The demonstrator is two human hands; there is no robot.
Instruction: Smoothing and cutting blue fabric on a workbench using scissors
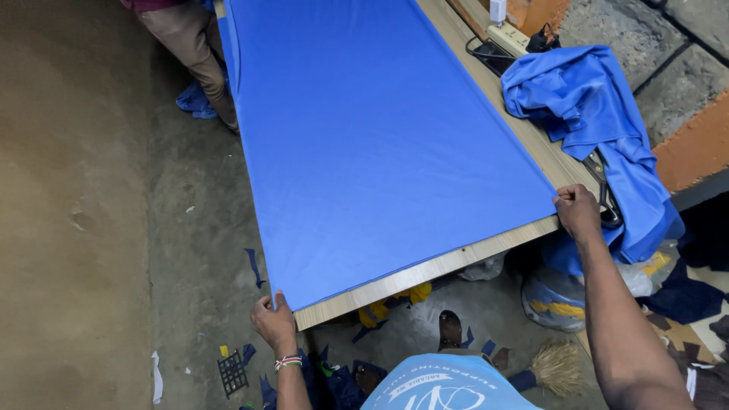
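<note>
Reaching forward from the near edge of the scene, both bare arms stretch out to the two near corners of a long blue fabric sheet [372, 144]. The left hand [273, 323], a beaded band on its wrist, has its fingers curled shut around the near left corner of the cloth, where it hangs just over the table's corner. The right arm runs up from the near right, straight and long, and the right hand [577, 211] is closed in a pinch on the near right corner, knuckles up.

The sheet is smooth, matte and nearly free of wrinkles; it lies flat along a wooden table [425, 272] and narrows toward the far end. A bare strip of pale, grained board shows along the table's near edge and right side.

Just right of the right hand a crumpled blue garment [585, 106], softer and full of folds, lies heaped on the right edge and hangs down over it. Under the table, on the rough concrete floor [91, 228], lie dark fabric scraps and a straw brush [558, 366]. At the far left another person's leg [194, 53], in tan trousers, stands beside the table.
</note>
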